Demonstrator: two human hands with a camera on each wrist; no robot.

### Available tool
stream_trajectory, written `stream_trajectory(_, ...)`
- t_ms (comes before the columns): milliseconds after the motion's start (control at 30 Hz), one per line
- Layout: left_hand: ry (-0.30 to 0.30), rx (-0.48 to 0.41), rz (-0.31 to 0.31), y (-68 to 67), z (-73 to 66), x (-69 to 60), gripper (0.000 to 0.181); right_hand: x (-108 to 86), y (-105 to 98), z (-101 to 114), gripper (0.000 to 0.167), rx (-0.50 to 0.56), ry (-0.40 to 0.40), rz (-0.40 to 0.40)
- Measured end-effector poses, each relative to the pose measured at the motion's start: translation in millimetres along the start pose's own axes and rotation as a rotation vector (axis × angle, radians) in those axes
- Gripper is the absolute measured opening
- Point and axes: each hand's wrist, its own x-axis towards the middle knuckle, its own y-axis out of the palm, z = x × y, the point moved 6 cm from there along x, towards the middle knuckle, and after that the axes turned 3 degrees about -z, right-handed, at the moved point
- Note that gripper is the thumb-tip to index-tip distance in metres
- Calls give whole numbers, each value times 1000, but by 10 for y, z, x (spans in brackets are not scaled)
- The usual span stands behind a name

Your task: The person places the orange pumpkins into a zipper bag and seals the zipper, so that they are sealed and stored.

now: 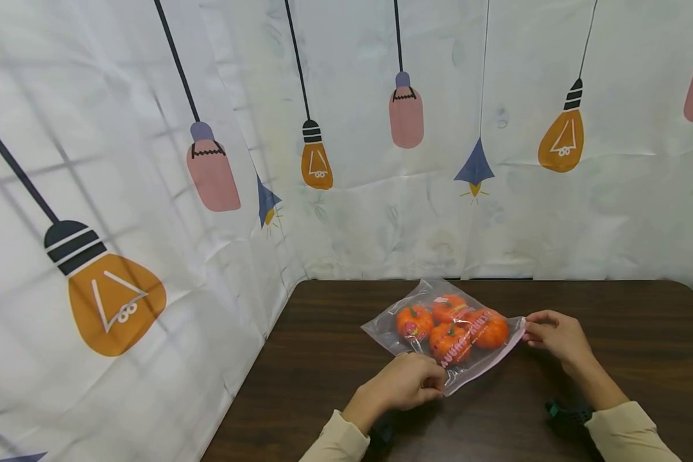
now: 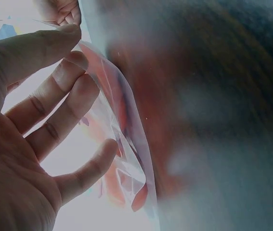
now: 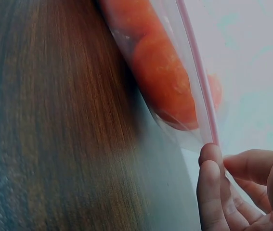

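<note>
A clear zip bag [image 1: 381, 326] with pink lettering and a pink-edged zip strip [image 3: 201, 77] lies tilted over the far part of the table. Inside are several small orange toy pumpkins [image 1: 450, 343] with green stems. My left hand [image 1: 407, 383] pinches the near end of the bag's edge between thumb and fingertips; its other fingers are spread loosely in the left wrist view. At the opposite end of that edge, my right hand [image 1: 560, 337] pinches the corner between thumb and forefinger. The strip runs fairly straight between both hands, and its lips look pressed together in the right wrist view.
Beneath is a dark wood-grain table [image 1: 312, 359]. A white curtain [image 1: 358, 224] printed with lamps hangs behind the table and along its left side. A dark strap with a green part [image 1: 566, 410] shows by the right wrist.
</note>
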Motion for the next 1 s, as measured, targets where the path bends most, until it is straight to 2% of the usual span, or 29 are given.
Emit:
stream_trajectory(367,-9,32,-53,53,-16,16,13,19,-5,-24,33,13,-32,-7)
stream_trajectory(667,-42,77,-57,44,-26,6,9,32,48,-9,38,-5,-52,50)
stream_trajectory(833,-76,102,-40,59,-5,-3,23,38,79,-4,43,-28,-71,84)
stream_trajectory(1000,-141,75,6,95,31,-17,39,35,113,0,46,-60,-85,105)
